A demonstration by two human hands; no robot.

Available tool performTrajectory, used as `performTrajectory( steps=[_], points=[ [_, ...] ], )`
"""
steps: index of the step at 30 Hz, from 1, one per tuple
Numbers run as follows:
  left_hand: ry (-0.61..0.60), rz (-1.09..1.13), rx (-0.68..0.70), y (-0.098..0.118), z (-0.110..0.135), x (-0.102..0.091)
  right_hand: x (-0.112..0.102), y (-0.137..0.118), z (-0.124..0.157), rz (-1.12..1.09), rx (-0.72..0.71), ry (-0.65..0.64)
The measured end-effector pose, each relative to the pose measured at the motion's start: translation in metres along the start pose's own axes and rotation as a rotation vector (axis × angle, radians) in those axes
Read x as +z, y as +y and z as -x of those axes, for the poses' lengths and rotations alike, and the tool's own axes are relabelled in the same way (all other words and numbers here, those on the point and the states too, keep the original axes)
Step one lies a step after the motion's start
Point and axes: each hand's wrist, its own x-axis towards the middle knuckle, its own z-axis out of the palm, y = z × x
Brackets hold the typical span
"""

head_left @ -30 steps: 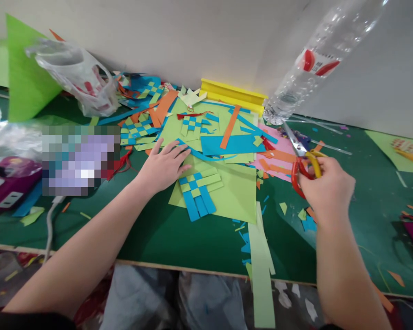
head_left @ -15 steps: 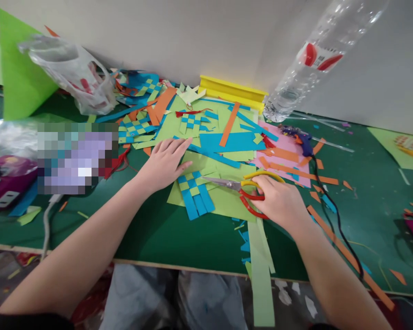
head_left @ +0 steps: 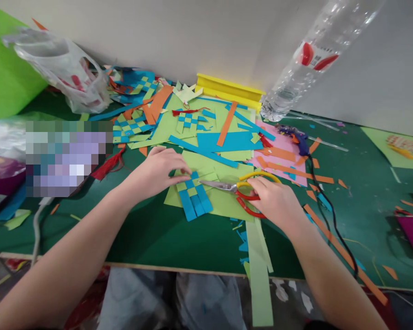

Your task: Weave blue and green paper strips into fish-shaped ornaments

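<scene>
A small blue and light-green woven paper mat (head_left: 194,195) lies on a light-green sheet (head_left: 227,197) in the middle of the green table. My left hand (head_left: 158,172) rests on the mat's upper left corner, fingers curled and pinching its edge. My right hand (head_left: 277,204) grips scissors (head_left: 242,190) with red and yellow handles. Their blades lie nearly flat and point left, tips just right of the mat.
Behind lie several paper strips and woven pieces (head_left: 189,121), a pink sheet (head_left: 278,156), a yellow box (head_left: 230,89), a tilted plastic bottle (head_left: 309,55) and a glue gun (head_left: 296,137) with black cord. A plastic bag (head_left: 62,73) stands back left. Long green strips (head_left: 259,270) overhang the table's front edge.
My right hand brought the scissors from the right side down to the green sheet beside the mat. My left hand slid back and curled onto the mat's corner.
</scene>
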Motion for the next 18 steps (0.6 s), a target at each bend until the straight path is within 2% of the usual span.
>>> performTrajectory(
  steps=[3, 6, 12, 18],
  points=[
    [-0.083, -0.002, 0.083, 0.001, 0.0, 0.002, 0.0, 0.0, 0.0, 0.006, 0.002, -0.003],
    [-0.111, 0.0, 0.102, 0.0, 0.0, 0.007, 0.0, 0.0, 0.001, 0.017, -0.003, -0.001],
    [-0.111, 0.009, 0.111, -0.002, -0.001, 0.009, -0.002, 0.002, 0.001, 0.013, 0.018, -0.046],
    [-0.115, 0.02, 0.115, -0.001, -0.001, 0.007, -0.007, 0.016, 0.005, 0.032, 0.1, -0.104]
  ],
)
